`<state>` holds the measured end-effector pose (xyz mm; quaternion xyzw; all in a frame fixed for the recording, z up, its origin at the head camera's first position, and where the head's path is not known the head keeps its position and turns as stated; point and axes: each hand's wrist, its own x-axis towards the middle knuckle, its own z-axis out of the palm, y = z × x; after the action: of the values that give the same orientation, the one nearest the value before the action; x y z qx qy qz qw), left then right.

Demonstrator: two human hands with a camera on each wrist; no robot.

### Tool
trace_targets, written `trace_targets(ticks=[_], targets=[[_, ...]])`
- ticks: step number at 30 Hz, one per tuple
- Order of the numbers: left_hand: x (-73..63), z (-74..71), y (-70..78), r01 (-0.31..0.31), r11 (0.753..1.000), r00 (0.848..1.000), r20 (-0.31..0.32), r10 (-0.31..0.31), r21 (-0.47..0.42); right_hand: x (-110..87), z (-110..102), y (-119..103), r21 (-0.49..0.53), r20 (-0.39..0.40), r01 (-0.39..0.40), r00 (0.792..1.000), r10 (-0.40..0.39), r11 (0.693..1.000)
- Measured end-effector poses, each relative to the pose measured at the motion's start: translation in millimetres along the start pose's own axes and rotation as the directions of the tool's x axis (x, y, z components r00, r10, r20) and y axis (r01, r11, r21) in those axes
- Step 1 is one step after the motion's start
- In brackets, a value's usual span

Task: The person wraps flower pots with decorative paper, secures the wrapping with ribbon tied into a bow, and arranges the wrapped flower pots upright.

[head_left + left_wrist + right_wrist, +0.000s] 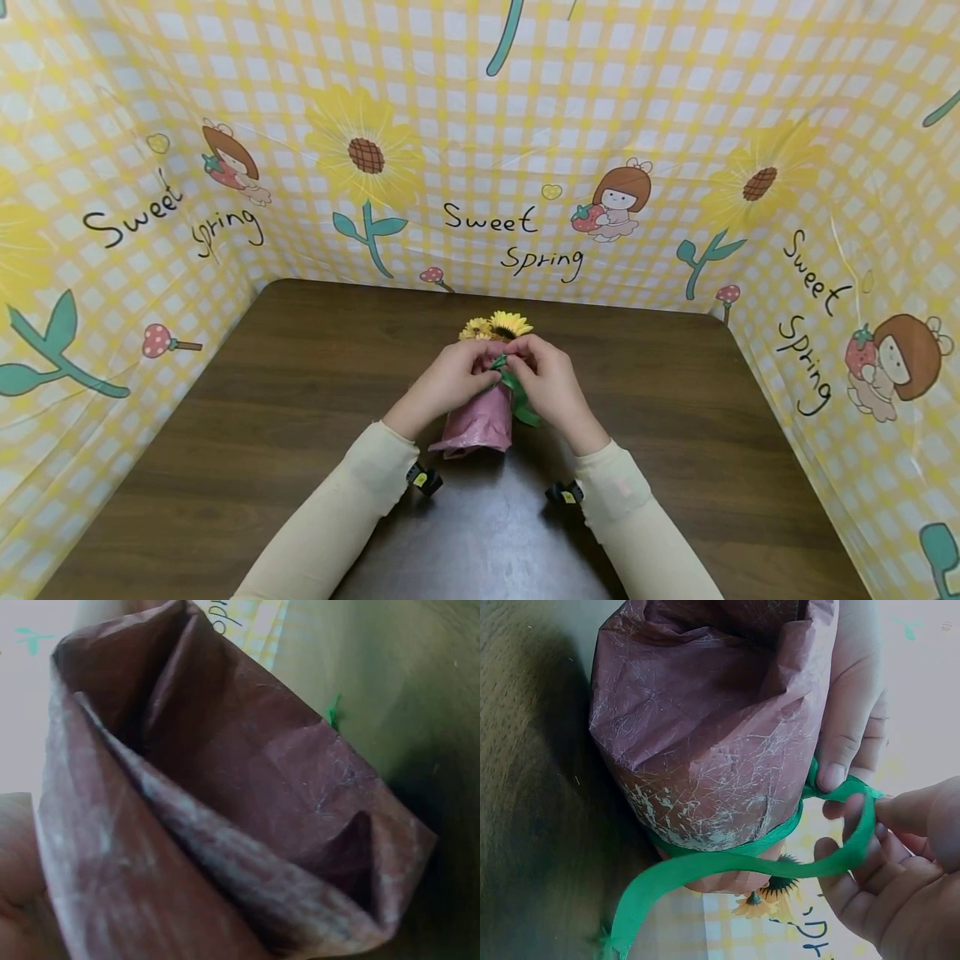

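A bouquet in pink wrapping paper point(480, 425) lies on the table, its yellow sunflowers point(512, 324) pointing away from me. Round the paper, near the flowers, runs a green ribbon point(705, 864) with one loose tail trailing to the table. My left hand point(459, 373) is beside the wrap, thumb and fingers pinching the ribbon at its crossing. With thumb and fingertips, my right hand point(907, 877) pinches a loop of the ribbon close by. In the left wrist view the paper's folded, gaping bottom end point(240, 772) fills the picture and mostly hides the left hand point(19, 862).
The dark wooden table point(300, 367) extends around the bouquet. A yellow checked cloth point(480, 150) with printed flowers and lettering stands as walls at the back and both sides. Black wrist cameras point(424, 480) hang under the cream sleeves point(341, 508).
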<state>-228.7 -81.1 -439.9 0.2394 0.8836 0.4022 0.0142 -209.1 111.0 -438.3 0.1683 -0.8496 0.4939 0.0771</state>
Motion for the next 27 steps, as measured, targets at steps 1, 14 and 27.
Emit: trace_targets(ticks=[1,14,27], targets=[[-0.1,0.3,0.3,-0.006,1.000,1.000,-0.002,0.006,0.012,-0.1,0,0,-0.006,-0.002,0.003,1.000,-0.003,1.000],[-4.9,-9.4,6.3,0.042,0.999,0.995,0.085,-0.045,0.027,-0.3,-1,0,-0.049,0.023,-0.001,1.000,0.002,0.999],[6.3,-5.1,8.9,0.050,0.994,0.995,0.084,-0.057,0.092,0.2,-1,0,-0.016,0.027,-0.001,1.000,0.002,1.000]])
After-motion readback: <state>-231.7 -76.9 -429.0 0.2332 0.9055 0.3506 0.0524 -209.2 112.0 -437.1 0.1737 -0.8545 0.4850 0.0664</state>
